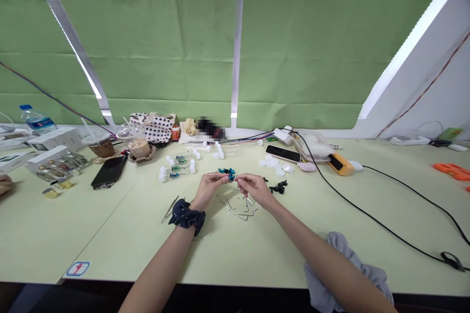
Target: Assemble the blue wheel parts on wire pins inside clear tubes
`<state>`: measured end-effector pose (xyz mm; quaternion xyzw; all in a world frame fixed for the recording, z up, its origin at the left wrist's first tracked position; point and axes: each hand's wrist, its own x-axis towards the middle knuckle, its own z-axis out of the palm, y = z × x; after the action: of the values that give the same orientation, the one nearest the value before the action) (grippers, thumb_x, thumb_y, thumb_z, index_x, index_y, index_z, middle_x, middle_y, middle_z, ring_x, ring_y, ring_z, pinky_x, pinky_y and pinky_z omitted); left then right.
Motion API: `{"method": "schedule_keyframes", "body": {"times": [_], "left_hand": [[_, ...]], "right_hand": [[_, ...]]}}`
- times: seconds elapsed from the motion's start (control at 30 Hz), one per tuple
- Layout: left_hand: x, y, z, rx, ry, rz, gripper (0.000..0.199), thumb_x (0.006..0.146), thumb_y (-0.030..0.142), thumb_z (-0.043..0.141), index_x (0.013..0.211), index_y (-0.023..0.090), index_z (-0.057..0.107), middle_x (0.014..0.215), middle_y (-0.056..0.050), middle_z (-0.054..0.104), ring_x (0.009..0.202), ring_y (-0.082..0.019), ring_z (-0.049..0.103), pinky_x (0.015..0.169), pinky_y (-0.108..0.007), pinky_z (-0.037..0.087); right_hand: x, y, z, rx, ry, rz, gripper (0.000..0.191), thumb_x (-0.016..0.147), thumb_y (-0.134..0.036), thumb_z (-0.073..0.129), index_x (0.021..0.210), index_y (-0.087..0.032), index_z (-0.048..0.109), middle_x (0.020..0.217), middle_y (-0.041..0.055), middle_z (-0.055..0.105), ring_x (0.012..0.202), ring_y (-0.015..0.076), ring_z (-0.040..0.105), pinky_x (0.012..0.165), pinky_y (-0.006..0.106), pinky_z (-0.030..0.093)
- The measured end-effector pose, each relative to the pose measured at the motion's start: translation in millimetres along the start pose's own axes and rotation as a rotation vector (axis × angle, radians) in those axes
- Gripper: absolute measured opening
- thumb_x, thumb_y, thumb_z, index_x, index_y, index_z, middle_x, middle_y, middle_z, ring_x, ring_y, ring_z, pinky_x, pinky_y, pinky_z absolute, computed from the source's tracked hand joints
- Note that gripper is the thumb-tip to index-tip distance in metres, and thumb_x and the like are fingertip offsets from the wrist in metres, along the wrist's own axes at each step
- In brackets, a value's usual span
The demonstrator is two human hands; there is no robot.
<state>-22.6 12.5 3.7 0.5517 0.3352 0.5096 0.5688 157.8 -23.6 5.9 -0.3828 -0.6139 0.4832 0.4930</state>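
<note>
Above the middle of the table, my left hand (208,190) pinches a small blue part (231,177) between thumb and fingers. My right hand (257,188) is closed at the part's right end; whatever its fingertips hold is too small to make out. More blue parts (223,170) lie just behind my fingers. Thin L-shaped metal rods (242,216) are scattered below my hands, and others lie left of my left wrist. Small black pieces (279,187) form a loose pile right of my right hand.
Clear white-capped tubes (178,171) with blue and green parts lie left. White round caps (275,164) and a phone (282,153) are behind right. A black cable (341,193) crosses the right side. Drink cups (138,146) stand back left; another person's hand (5,184) shows far left.
</note>
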Motion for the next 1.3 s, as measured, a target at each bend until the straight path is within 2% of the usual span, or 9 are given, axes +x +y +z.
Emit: {"method": "schedule_keyframes", "body": {"times": [0.2,0.47,0.67,0.83,0.97,1.1,1.3], "left_hand": [[-1.0,-0.9,2.8,-0.004,-0.035,-0.001,0.022,0.063,0.029,0.073,0.079,0.014,0.071,0.079,-0.007,0.071,0.073,-0.02,0.065,0.078,-0.034,0.049],[-0.6,0.0,0.6,0.036,0.017,0.0,0.026,0.062,0.032,0.073,0.081,0.014,0.071,0.08,-0.008,0.071,0.076,-0.021,0.065,0.076,-0.033,0.049],[-1.0,-2.0,0.2,0.018,-0.012,0.016,0.022,0.064,0.029,0.072,0.08,0.014,0.071,0.078,-0.008,0.071,0.073,-0.019,0.065,0.077,-0.033,0.049],[-2.2,0.8,3.7,0.015,-0.031,0.003,0.022,0.064,0.029,0.072,0.08,0.014,0.071,0.08,-0.007,0.071,0.074,-0.02,0.065,0.077,-0.034,0.049],[-2.4,2.5,4.1,0.047,-0.012,-0.004,0.024,0.063,0.031,0.073,0.079,0.014,0.071,0.078,-0.008,0.071,0.073,-0.02,0.065,0.077,-0.034,0.049],[-2.5,1.8,4.3,0.046,-0.025,0.001,0.024,0.063,0.031,0.073,0.079,0.014,0.071,0.079,-0.008,0.071,0.072,-0.019,0.065,0.076,-0.033,0.049],[-4.3,3.8,6.4,0.062,-0.03,0.011,0.023,0.064,0.031,0.072,0.079,0.013,0.07,0.077,-0.008,0.071,0.072,-0.019,0.064,0.076,-0.033,0.048]], "right_hand": [[3.3,1.8,-4.7,-0.039,0.048,0.011,0.038,0.071,-0.042,0.062,0.098,-0.015,0.062,0.071,0.0025,0.055,0.057,0.0113,0.051,0.042,0.022,0.046],[-0.2,0.8,-1.1,-0.129,-0.031,0.053,0.033,0.07,-0.043,0.063,0.083,-0.013,0.065,0.064,0.0017,0.056,0.049,0.0096,0.049,0.041,0.021,0.043],[-0.7,-4.7,-3.0,-0.017,-0.004,0.0,0.034,0.072,-0.04,0.062,0.095,-0.015,0.064,0.066,0.0004,0.054,0.049,0.0081,0.047,0.043,0.021,0.045],[3.0,3.3,-6.4,0.029,-0.004,0.024,0.041,0.069,-0.041,0.064,0.102,-0.015,0.061,0.074,0.0024,0.054,0.057,0.0103,0.051,0.043,0.022,0.047],[4.5,9.8,-3.4,0.003,0.0,0.076,0.041,0.068,-0.043,0.064,0.096,-0.013,0.061,0.068,0.0015,0.055,0.053,0.0101,0.05,0.039,0.02,0.045],[3.3,5.4,-1.0,-0.023,0.006,0.104,0.04,0.069,-0.048,0.062,0.087,-0.012,0.061,0.063,0.0004,0.055,0.049,0.0094,0.05,0.038,0.02,0.043],[4.0,4.7,-2.4,-0.026,-0.043,0.151,0.039,0.073,-0.052,0.056,0.079,-0.014,0.057,0.063,-0.0006,0.052,0.048,0.0089,0.05,0.039,0.019,0.042]]}}
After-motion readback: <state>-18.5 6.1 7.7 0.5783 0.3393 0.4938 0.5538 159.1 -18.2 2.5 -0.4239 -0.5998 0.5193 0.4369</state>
